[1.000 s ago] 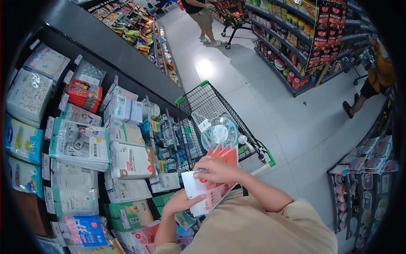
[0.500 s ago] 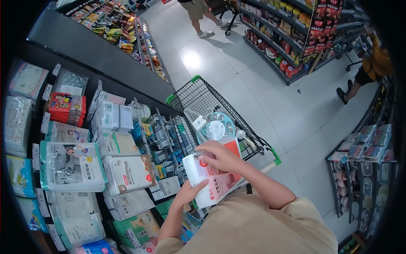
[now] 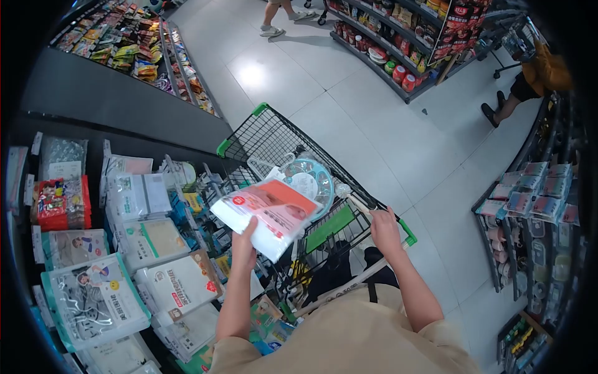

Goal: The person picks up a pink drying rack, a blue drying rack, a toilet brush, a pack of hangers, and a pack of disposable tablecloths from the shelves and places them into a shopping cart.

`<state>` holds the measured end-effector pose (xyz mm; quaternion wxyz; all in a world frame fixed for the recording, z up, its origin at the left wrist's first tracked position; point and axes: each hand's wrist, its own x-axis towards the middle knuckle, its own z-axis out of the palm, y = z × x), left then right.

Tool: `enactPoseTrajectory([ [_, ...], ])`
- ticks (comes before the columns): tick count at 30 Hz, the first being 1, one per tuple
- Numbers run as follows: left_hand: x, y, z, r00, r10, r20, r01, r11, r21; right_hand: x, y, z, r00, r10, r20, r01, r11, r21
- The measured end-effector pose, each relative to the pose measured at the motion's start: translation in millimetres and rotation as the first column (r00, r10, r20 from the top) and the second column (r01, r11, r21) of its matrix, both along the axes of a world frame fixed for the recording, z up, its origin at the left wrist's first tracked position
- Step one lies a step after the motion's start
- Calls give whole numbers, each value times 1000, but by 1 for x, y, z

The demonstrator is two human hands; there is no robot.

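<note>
My left hand (image 3: 245, 244) grips the lower left edge of a flat plastic packet of disposable tablecloths (image 3: 274, 209), white and orange with pink print. The packet is tilted over the near part of a black wire shopping cart (image 3: 311, 134) with green corners. At the cart's right rim is my right hand (image 3: 386, 234), fingers curled beside the end of a pale-handled item (image 3: 354, 198). Whether they grip that handle or the rim is hidden. A round clear and blue plastic item (image 3: 308, 181) lies in the cart, partly behind the packet.
On the left, shelves hold packaged goods, including a white packet (image 3: 180, 283) and a green-edged packet (image 3: 93, 302). A snack bin (image 3: 124, 47) stands beyond. Jars fill a shelf unit (image 3: 398, 50) at the back. On the right, a person (image 3: 529, 81) stands beside another rack (image 3: 529, 218).
My right hand has let go of the packet and moved right to the cart's rim. My left hand has moved the packet up and left, turning it. The view has shifted.
</note>
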<state>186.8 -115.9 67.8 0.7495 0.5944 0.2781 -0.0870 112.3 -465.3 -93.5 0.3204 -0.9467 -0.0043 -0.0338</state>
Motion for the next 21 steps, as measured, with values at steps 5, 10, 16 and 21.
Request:
enactPoseTrajectory([
  [5, 87, 30, -65, 994, 111, -4, -109, 961, -255, -5, 6, 1, 998, 52, -25, -55, 993, -106],
  [10, 178, 46, -145, 927, 257, -273, -341, 879, -333, -5, 12, -3, 988, 69, -141, -84, 991, -104],
  [16, 273, 61, -242, 895, 389, -218, -441, 702, -559, 19, 47, 2, 993, -98, -70, 108, 983, 149],
  [21, 292, 46, -301, 842, 521, -140, -523, 726, -447, 24, 62, -27, 995, -53, -87, 57, 997, 50],
])
